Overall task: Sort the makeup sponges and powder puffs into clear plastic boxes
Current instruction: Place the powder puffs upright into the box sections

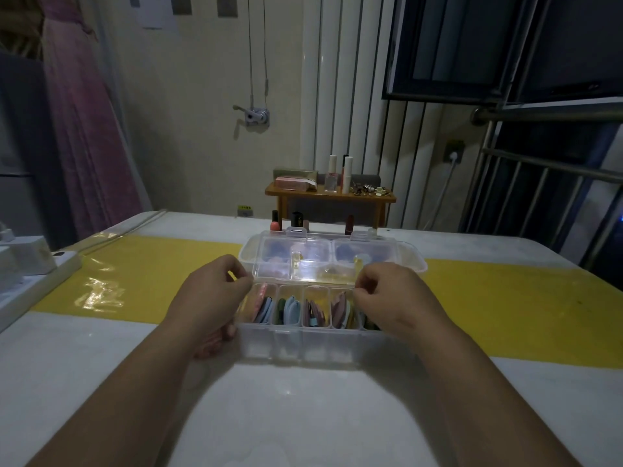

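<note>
Visible as two bare limbs only. Left hand (209, 298): bare, joined to a bare forearm left uncovered down to the lower frame edge. Right hand (394, 299): bare likewise, with wrist and forearm uncovered to the same edge. Rendered broader toward the camera by the wide-angle lens. Dimly lit; nails and fine surface detail too dark to tell.
</note>
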Demonstrator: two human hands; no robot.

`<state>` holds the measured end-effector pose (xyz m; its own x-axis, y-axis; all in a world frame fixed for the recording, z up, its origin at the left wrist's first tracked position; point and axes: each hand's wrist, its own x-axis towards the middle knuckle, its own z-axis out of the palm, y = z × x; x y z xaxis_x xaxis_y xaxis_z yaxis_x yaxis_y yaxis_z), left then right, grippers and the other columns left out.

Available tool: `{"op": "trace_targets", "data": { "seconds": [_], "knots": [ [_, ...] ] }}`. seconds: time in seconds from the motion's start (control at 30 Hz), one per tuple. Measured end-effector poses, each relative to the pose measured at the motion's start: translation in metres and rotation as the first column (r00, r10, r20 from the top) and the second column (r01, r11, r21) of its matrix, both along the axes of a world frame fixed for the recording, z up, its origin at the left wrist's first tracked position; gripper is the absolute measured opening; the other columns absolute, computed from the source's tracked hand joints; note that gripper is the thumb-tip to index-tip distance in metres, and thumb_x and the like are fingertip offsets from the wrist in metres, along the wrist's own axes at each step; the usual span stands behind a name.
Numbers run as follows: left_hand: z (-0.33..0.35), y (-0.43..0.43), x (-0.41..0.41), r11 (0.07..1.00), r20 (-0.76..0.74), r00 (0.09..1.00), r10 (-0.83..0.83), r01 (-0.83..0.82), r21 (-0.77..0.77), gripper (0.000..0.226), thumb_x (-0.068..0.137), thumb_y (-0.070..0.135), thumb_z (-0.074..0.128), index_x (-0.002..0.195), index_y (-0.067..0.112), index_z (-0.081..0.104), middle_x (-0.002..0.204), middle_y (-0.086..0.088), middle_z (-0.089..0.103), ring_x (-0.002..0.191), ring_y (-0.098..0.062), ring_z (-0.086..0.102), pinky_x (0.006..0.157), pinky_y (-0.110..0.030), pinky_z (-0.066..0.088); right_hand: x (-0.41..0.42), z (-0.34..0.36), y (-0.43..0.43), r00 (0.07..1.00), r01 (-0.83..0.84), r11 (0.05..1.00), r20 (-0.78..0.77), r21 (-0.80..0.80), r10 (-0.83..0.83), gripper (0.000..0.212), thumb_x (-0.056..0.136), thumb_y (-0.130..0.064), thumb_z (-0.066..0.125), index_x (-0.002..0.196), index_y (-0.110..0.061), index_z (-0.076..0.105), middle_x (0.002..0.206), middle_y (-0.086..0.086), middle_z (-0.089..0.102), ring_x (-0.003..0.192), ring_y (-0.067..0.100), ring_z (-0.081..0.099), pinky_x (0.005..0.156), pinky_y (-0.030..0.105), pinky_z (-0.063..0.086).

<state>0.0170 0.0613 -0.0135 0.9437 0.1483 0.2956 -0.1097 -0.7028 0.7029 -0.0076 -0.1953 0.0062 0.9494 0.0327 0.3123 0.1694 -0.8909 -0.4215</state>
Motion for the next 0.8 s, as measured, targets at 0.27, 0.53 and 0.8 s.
{"op": "trace_targets", "data": {
  "seconds": [0.27, 0.53, 0.8],
  "knots": [
    [-0.013, 0.026, 0.015, 0.969, -0.101, 0.993, 0.060, -0.033, 0.246, 0.037, 0.080, 0.002, 0.064, 0.072, 0.039, 0.064, 0.085, 0.008, 0.063, 0.084, -0.019, 0.060, 0.074, -0.030, 0.049, -0.001, -0.002, 0.002, 0.997, -0.075, 0.997, 0.012, 0.006, 0.075, 0.012, 0.091, -0.022, 0.056, 0.087, -0.029, 0.065, 0.090, -0.009, 0.063, 0.080, 0.009, 0.057, 0.066, 0.026, 0.048],
    [-0.026, 0.038, 0.025, 0.925, -0.163, 0.983, 0.089, -0.021, 0.380, 0.023, 0.087, 0.024, 0.059, 0.092, 0.043, 0.070, 0.112, 0.005, 0.067, 0.104, -0.024, 0.061, 0.090, -0.036, 0.051, 0.001, -0.004, 0.001, 0.996, -0.086, 0.996, 0.029, 0.033, 0.086, 0.014, 0.092, -0.022, 0.055, 0.090, -0.029, 0.067, 0.092, -0.009, 0.063, 0.084, 0.008, 0.057, 0.074, 0.029, 0.052],
    [-0.039, 0.037, 0.028, 0.871, -0.253, 0.951, 0.177, -0.031, 0.490, 0.037, 0.095, 0.041, 0.044, 0.131, 0.041, 0.051, 0.134, 0.002, 0.059, 0.118, -0.031, 0.053, 0.096, -0.039, 0.045, 0.003, -0.005, 0.001, 0.996, -0.086, 0.995, 0.015, 0.052, 0.085, 0.013, 0.092, -0.023, 0.055, 0.091, -0.029, 0.067, 0.093, -0.010, 0.064, 0.083, 0.008, 0.058, 0.074, 0.031, 0.054]
  ]
}}
